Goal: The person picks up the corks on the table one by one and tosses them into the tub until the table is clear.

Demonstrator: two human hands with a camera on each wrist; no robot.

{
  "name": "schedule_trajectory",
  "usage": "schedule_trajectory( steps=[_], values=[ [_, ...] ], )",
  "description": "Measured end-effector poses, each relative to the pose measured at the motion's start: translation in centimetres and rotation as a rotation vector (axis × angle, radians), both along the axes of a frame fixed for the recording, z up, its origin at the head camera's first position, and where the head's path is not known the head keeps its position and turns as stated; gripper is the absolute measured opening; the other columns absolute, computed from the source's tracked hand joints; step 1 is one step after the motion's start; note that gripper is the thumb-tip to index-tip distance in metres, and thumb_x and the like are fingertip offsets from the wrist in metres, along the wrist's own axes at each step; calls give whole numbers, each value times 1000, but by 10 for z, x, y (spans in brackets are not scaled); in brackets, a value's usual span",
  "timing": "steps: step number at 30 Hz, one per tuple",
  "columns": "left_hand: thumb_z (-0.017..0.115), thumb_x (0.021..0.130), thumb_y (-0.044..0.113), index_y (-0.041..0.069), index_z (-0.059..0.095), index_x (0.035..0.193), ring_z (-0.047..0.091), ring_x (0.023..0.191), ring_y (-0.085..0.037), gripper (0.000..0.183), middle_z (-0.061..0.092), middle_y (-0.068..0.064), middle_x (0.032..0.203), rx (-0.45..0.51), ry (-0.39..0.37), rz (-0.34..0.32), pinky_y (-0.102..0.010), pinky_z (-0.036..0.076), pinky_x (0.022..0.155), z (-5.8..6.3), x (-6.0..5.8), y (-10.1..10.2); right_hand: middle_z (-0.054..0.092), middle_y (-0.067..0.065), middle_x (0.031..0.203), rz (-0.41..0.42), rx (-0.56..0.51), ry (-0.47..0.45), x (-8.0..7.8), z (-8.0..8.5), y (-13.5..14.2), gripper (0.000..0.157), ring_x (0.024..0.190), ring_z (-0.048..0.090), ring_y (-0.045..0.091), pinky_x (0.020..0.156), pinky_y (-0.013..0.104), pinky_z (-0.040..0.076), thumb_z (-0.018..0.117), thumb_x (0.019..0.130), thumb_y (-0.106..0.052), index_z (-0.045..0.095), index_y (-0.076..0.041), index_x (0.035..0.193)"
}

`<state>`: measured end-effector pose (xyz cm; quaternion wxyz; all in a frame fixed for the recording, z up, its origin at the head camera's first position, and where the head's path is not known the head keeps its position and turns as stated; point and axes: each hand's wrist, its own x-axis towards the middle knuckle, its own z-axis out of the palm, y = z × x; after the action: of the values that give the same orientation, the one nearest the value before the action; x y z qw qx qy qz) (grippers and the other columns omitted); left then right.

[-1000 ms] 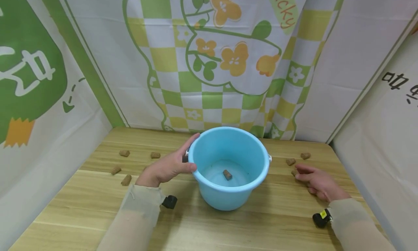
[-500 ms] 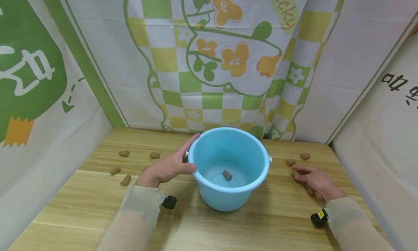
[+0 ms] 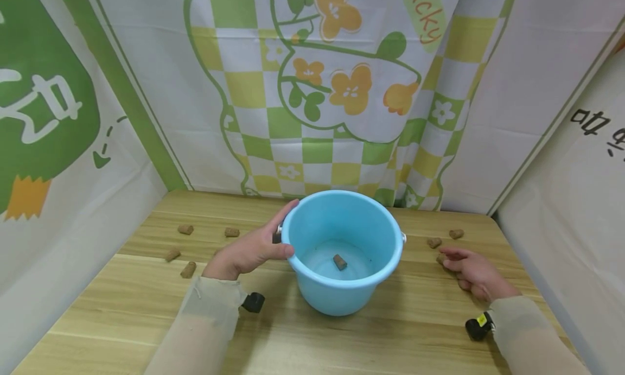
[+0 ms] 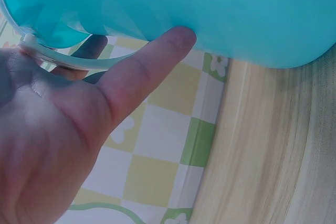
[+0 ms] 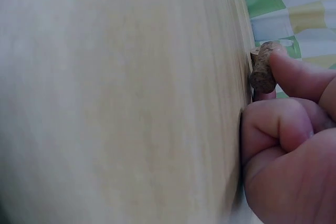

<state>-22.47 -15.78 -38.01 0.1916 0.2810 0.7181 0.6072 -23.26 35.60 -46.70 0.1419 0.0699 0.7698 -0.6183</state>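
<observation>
A light-blue bucket [image 3: 342,299] stands upright on the table, with one cork [image 3: 340,262] lying inside on its bottom. My left hand [image 3: 251,250] rests spread against the bucket's left side, thumb and index finger straight. In the left wrist view the thumb [image 4: 152,66] presses the outer wall, and the pale handle [image 4: 79,61] passes behind it; the other fingers are mostly hidden. At the right, my right hand [image 3: 473,272] pinches a cork [image 5: 264,66] between thumb and index finger, close to the tabletop, its other fingers curled. Two more corks, including one [image 3: 434,242], lie just beyond it.
Several corks, among them one [image 3: 187,269], are scattered on the wooden table [image 3: 122,321] left of my left hand. A patterned curtain [image 3: 312,120] hangs behind the bucket, and white cloth walls [image 3: 576,228] flank both sides.
My right hand has shifted slightly left, then slightly back right, at the cork by its fingertips. The left hand and the bucket have stayed put.
</observation>
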Motion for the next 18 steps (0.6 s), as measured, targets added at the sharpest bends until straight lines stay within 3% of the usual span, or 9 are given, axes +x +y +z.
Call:
schedule_trajectory(
  steps=[6,14,18],
  values=[
    [82,81,47,43,8,159,39,134,-39,107,23,-10,159,1,3,-3,-50,41,100,0,0,0,53,1,116,-12,-118,9,0,-3,6,55,51,33,2,45,20,34,61,100,-6,37,5,149],
    [82,81,47,43,8,159,40,134,-40,107,23,-8,159,-11,13,1,-51,41,100,0,0,0,54,1,114,-16,-163,4,1,-3,8,52,50,33,2,44,20,33,60,100,-6,40,4,147],
    [82,80,47,45,9,158,38,135,-39,107,22,-7,159,-18,10,8,-52,40,101,1,1,0,51,2,119,-25,-206,-9,0,1,6,55,50,32,2,44,20,32,56,102,-4,32,6,150]
  ],
)
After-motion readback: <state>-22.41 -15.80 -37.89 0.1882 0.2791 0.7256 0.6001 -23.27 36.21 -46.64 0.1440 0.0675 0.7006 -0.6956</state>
